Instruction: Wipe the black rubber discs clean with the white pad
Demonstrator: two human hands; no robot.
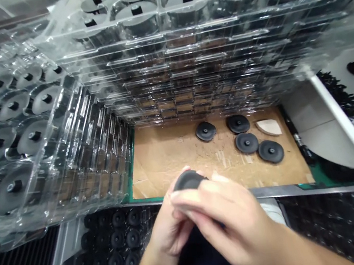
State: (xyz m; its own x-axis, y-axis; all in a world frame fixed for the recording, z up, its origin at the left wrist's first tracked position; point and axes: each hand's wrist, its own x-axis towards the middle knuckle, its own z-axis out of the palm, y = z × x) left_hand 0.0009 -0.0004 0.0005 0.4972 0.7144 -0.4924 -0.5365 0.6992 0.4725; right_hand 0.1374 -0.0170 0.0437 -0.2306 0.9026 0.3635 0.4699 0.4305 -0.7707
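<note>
Fingers (202, 203) of left hand (169, 228) and right hand (231, 236) curled closed around black disc (188, 179), apparently clasped between both for firm hold, just below cardboard sheet (164, 161).

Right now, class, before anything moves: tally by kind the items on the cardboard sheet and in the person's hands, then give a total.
Black studded discs on the cardboard sheet: 4
Pale wedge-shaped piece on the sheet: 1
Black rounded piece held by the left hand and right hand: 1
Total: 6

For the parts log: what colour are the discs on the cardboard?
The discs are black; the head view shows them best.
</note>
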